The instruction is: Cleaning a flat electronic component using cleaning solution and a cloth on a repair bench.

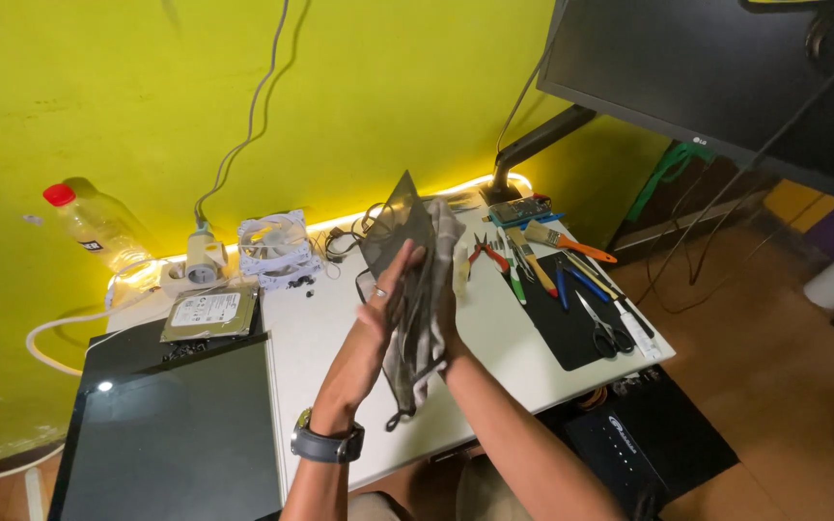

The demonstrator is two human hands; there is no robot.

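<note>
A warm strip of light (340,220) glows along the back edge of the worktop (494,338), washing the yellow wall (147,96) and burning out to near white. The dark glass panel (176,434) at the worktop's left edge carries a small bright glare spot. The picture is fairly sharp in the middle, with lines bending toward the corners and the floor (784,386) at right dimmer.
</note>
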